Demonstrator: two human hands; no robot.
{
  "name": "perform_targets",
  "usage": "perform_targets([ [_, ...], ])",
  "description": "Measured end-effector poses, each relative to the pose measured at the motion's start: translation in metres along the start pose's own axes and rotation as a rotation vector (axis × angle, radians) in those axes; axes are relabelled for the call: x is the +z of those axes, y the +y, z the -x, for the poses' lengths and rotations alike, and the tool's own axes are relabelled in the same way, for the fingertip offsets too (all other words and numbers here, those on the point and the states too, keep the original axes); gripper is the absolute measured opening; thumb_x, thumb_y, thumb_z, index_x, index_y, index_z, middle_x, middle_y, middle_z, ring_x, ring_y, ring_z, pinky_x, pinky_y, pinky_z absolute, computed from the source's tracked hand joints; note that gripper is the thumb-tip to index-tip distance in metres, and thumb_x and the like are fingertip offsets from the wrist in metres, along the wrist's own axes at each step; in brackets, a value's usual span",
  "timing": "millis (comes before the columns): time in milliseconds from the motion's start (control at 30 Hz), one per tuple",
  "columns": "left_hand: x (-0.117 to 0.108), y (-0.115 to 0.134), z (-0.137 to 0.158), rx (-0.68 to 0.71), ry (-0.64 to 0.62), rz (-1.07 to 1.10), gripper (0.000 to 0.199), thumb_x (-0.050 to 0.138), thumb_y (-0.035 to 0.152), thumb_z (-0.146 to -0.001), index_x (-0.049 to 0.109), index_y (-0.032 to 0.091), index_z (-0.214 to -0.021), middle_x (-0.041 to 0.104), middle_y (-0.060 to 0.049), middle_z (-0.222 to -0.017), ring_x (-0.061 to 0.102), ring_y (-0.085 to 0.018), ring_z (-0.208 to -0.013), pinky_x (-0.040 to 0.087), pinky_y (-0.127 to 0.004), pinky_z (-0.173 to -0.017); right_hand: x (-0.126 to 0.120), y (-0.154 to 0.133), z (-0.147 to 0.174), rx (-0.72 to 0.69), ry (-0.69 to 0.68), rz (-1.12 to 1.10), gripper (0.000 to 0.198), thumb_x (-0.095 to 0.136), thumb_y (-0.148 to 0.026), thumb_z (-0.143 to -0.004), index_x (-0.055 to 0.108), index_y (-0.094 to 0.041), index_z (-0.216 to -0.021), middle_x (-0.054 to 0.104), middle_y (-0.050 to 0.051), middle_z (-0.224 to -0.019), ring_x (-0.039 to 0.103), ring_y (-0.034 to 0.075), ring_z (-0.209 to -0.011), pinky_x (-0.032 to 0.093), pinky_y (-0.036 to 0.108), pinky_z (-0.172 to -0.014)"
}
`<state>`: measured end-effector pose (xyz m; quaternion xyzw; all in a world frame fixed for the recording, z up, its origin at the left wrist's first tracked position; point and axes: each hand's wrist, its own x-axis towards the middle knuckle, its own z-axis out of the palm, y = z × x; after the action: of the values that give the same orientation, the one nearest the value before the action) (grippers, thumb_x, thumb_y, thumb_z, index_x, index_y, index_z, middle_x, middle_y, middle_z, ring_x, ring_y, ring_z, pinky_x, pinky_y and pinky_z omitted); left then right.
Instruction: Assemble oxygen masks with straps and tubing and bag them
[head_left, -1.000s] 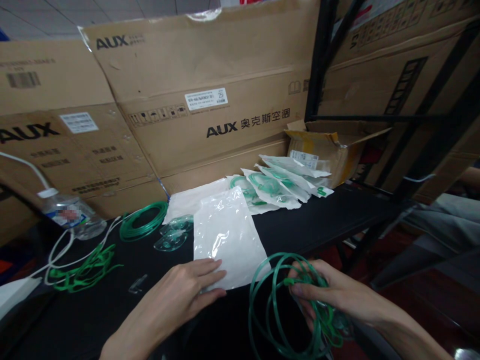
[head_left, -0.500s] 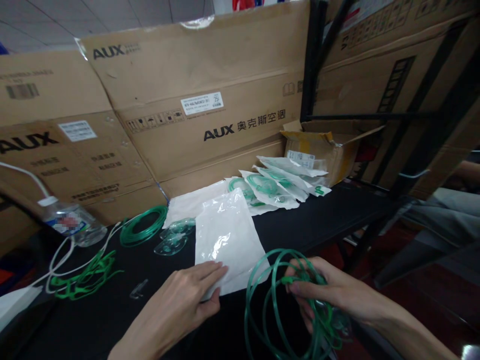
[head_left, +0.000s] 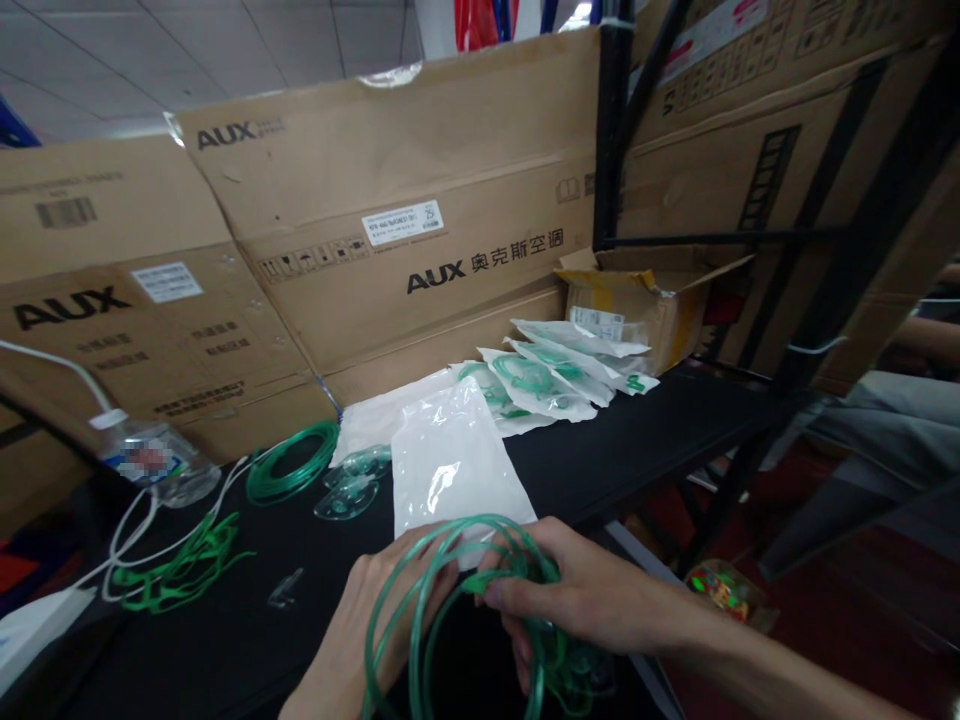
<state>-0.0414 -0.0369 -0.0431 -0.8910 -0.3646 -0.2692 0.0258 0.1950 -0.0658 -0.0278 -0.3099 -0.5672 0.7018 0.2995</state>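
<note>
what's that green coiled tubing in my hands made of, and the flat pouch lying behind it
Green coiled tubing: likely soft, translucent plastic, since it loops freely and light passes through. Flat pouch: looks like thin glossy plastic film over a white backing, judging by its wrinkled glare; the backing could be paper.

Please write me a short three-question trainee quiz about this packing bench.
1. True or false: the right hand grips the coil of green tubing.
2. Which lies directly beyond the hands: A) an empty pouch, B) a red tray?
3. Fill in: the water bottle lies at the table's far ____ side.

Key: 1 true. 2 A. 3 left. The left hand also touches the coil.
</note>
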Motion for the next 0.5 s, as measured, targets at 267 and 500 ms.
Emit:
perform_targets([
  [267,-0.015,0.001,-0.019,-0.051,0.137,-0.022,0.023,0.048,0.034,-0.107,0.067,0.023,-0.113,0.077,-0.004,-0.106,0.078,-0.018,-0.088,0.063,-0.023,-0.075,-0.004,0.018,-0.01,-0.037,0.277,-0.003,0.026,0.065,-0.04,-0.089,0.072,-0.016,-0.096,0.062,-0.005,-0.058,0.058,0.011,-0.047,0.048,0.023,-0.05],
  [500,-0.008,0.009,-0.034,-0.165,0.258,0.051,0.014,0.058,0.03,-0.103,0.068,0.022,-0.106,0.071,-0.002,-0.104,0.07,-0.014,-0.08,0.061,-0.023,-0.074,-0.009,0.027,-0.001,0.015,0.427,-0.032,0.044,0.067,-0.037,-0.085,0.068,-0.015,-0.124,0.063,-0.005,-0.058,0.058,0.013,-0.045,0.049,0.025,-0.048],
])
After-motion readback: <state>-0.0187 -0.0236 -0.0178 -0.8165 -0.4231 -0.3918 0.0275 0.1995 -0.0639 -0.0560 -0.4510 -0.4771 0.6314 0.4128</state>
